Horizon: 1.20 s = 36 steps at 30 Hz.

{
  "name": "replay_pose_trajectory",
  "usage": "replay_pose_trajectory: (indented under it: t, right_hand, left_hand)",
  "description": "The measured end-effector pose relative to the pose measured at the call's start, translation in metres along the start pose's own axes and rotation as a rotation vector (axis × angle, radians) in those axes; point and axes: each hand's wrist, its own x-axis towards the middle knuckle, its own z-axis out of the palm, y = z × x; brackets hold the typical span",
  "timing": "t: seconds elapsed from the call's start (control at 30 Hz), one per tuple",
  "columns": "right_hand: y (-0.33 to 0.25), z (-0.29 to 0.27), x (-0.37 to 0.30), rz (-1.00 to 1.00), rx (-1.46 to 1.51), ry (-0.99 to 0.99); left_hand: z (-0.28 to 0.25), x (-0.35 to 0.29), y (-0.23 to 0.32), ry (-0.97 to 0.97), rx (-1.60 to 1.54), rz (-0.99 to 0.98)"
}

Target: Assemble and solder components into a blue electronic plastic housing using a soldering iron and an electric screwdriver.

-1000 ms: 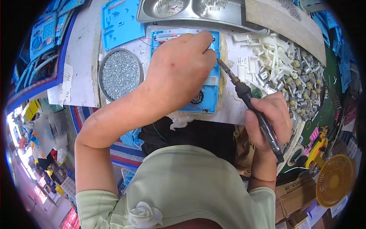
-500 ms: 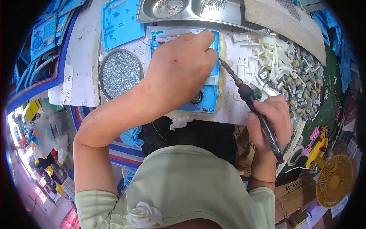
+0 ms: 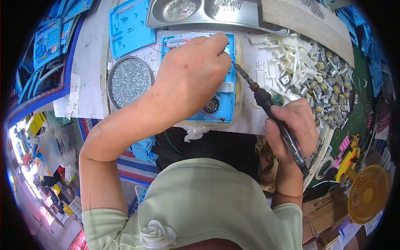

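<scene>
My right hand (image 3: pixel 293 127) grips the black handle of a soldering iron (image 3: pixel 263 99), its metal tip pointing up and left, close beside the fingers of my left hand (image 3: pixel 193 75). That left hand is closed over a blue plastic housing (image 3: pixel 228 109); whatever its fingers pinch is hidden beneath them. Inside the housing I see a round black speaker (image 3: pixel 211 105) near the bottom. Thin red wires run out past the housing's upper left side.
Left of the housing stands a round metal bowl of screws (image 3: pixel 131 81); behind it lies another blue plastic panel (image 3: pixel 131 29). A steel tray (image 3: pixel 199 17) holds springs at the back. White plastic parts (image 3: pixel 287 62) and small motors (image 3: pixel 333 89) are heaped to the right.
Both hands and the soldering iron sit slightly further left in the picture, and the bench contents have shifted slightly left too. Both hands keep their grips.
</scene>
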Motion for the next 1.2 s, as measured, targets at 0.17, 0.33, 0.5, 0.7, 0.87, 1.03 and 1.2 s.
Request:
replay_pose_trajectory:
  t: [0.17, 0.33, 0.5, 0.7, 0.87, 1.03, 1.2]
  right_hand:
    - [0.002, -0.001, 0.001, -0.004, 0.004, 0.007]
    - [0.003, -0.008, -0.002, 0.010, -0.025, 0.012]
    - [0.005, -0.021, -0.008, 0.058, -0.044, 0.003]
    - [0.002, -0.013, 0.001, 0.028, -0.030, 0.008]
    - [-0.006, 0.000, 0.008, -0.014, -0.015, 0.007]
    - [-0.012, 0.021, 0.007, 0.225, 0.193, 0.134]
    - [-0.021, 0.050, 0.041, 0.414, 0.381, 0.084]
  left_hand:
    - [-0.001, -0.002, -0.001, -0.010, -0.004, -0.005]
    - [-0.019, -0.008, -0.012, 0.061, -0.146, -0.015]
    - [-0.034, -0.045, -0.056, 0.032, 0.235, -0.106]
    - [-0.039, -0.060, -0.047, -0.013, 0.006, -0.097]
    - [-0.016, -0.048, -0.043, 0.310, -0.148, -0.061]
    - [0.001, -0.043, -0.036, 0.297, -0.883, -0.478]
    - [0.001, -0.044, -0.033, 0.226, -1.190, -0.725]
